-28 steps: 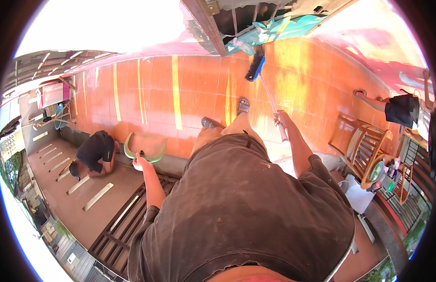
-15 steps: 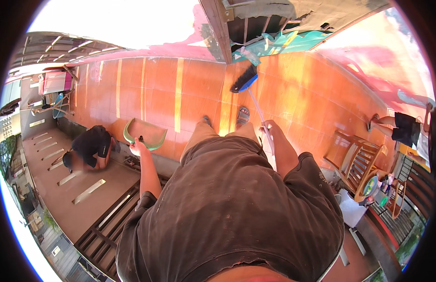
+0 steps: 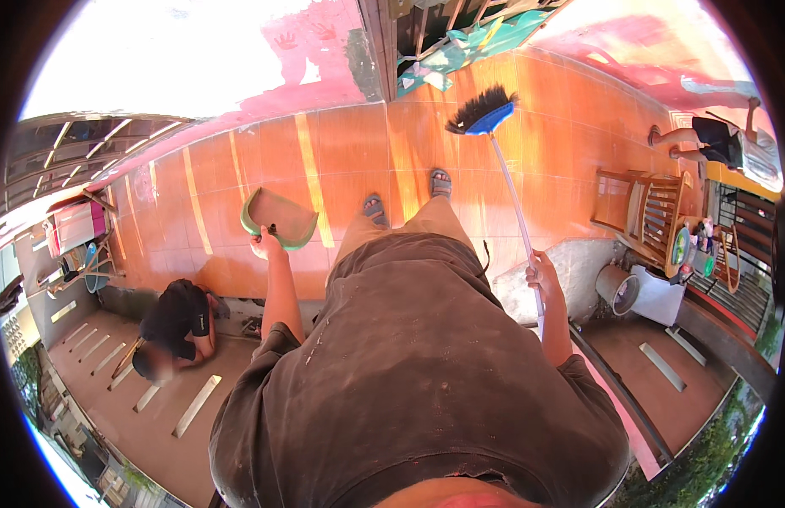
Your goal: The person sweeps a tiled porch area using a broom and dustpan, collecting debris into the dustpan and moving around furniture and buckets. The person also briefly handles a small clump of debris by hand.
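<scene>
A green dustpan hangs from my left hand, whose fingers are closed round its handle; it is over the tiles, left of my feet. My right hand grips the long pale stick of a broom. Its head is blue with black bristles, out ahead and to the right of my sandalled feet. The bristles point away from me; whether they touch the floor I cannot tell. Torn green sheeting lies along the doorway beyond the broom head.
Orange tiles run up to a pink and white wall. One person crouches on the left beyond a low ledge; another is at the far right. A wooden chair and a bucket stand on the right.
The broom head has swung to the right, away from the doorway corner, and my right hand has shifted right and toward me. The dustpan sits slightly further right in view, still held.
</scene>
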Motion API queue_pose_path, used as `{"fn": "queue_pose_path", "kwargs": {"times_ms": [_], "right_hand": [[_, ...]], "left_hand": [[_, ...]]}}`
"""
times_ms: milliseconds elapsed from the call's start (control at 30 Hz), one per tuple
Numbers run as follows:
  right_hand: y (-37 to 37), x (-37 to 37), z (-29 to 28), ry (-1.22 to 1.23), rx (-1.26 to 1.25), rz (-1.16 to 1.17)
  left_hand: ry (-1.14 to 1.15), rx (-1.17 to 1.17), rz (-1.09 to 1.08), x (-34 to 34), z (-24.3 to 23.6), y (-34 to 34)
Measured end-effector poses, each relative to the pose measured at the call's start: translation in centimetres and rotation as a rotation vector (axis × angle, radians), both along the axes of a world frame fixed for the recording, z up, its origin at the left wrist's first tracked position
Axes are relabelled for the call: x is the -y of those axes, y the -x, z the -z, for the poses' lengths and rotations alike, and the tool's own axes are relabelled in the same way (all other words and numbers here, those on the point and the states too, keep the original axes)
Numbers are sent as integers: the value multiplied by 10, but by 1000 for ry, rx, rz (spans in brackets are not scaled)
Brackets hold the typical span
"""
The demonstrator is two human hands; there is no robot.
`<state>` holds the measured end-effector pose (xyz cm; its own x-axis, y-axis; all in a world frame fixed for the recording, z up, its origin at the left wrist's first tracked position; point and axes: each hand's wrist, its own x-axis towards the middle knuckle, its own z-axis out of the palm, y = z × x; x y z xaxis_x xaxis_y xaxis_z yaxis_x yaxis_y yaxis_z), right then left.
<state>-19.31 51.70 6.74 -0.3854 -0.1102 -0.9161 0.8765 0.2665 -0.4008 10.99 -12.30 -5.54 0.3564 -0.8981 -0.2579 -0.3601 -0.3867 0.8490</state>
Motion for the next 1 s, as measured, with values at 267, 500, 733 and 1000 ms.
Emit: {"fn": "queue_pose_path", "kwargs": {"times_ms": [267,500,733,1000], "right_hand": [[-39,121,-23,298,-94,248],[-75,168,60,98,-15,-13],[-135,126,40,199,80,127],[-96,180,12,318,-73,257]], "left_hand": [[-92,39,145,39,-19,11],[-45,0,161,68,-14,-11],[-39,-13,124,69,-3,-43],[-67,-94,114,80,16,-68]]}}
